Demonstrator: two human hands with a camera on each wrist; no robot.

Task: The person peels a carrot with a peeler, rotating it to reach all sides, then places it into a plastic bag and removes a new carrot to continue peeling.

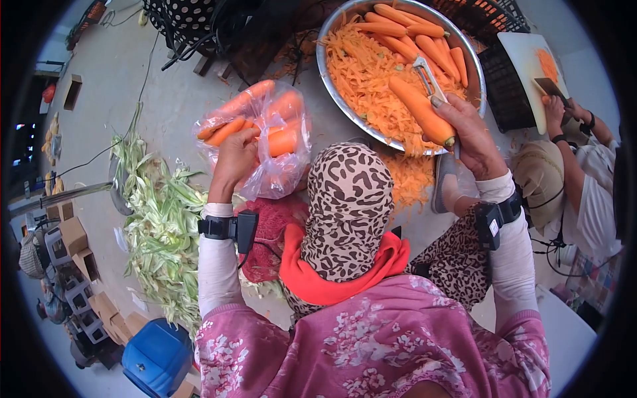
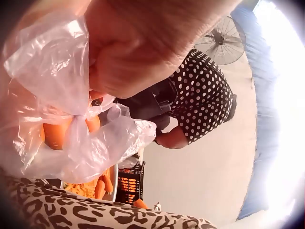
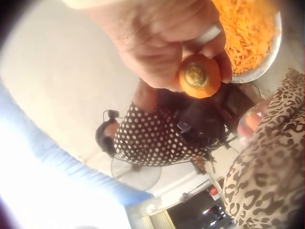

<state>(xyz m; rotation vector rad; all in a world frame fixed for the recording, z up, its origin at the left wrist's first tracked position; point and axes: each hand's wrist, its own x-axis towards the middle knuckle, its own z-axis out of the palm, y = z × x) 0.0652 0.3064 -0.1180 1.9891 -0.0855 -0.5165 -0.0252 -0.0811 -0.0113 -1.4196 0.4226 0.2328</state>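
Observation:
My right hand holds a thick carrot together with a peeler, above the rim of a metal basin. The right wrist view shows the carrot's stem end poking out between the fingers. The basin holds whole carrots and a heap of orange peelings. On the other side, my left hand is at a clear plastic bag of carrots, its curled fingers on a bright orange carrot. In the left wrist view the bag partly hides those fingers.
Corn husks lie on the floor at left, near a blue container. More peelings lie below the basin. At right a person works with a knife on a white board. A black crate stands beside the basin.

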